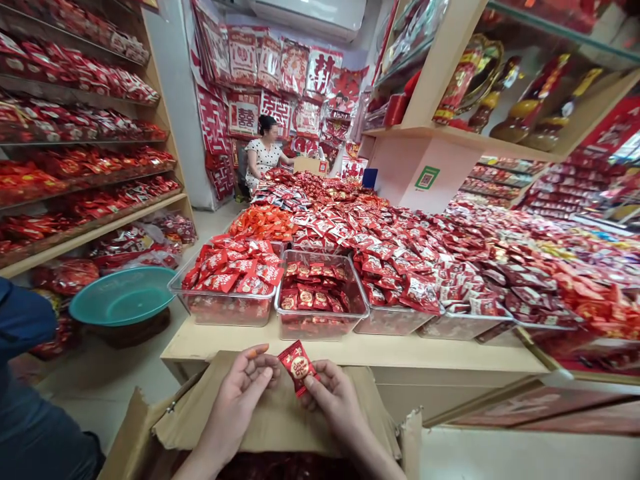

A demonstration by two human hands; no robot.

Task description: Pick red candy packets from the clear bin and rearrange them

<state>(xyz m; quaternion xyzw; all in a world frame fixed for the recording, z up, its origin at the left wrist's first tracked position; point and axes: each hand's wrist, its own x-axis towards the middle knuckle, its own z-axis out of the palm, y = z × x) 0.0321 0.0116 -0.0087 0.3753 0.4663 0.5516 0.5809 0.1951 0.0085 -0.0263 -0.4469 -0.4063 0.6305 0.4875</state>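
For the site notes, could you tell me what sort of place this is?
Probably a sweet or wedding-goods shop: clear bins of red packets, stocked shelves, and red decorations on the wall.

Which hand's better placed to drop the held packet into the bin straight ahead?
The right hand, likely: its fingers pinch the packet in front of the bin; the left hand looks empty.

The right hand pinches a small red packet with gold print, tilted, between thumb and fingers. The left hand, fingers curled and holding nothing, is just beside it. Both hands are above an open cardboard box. Beyond, clear plastic bins heaped with red packets line the edge of the table. A teal basin sits to the left, near stocked shelves.
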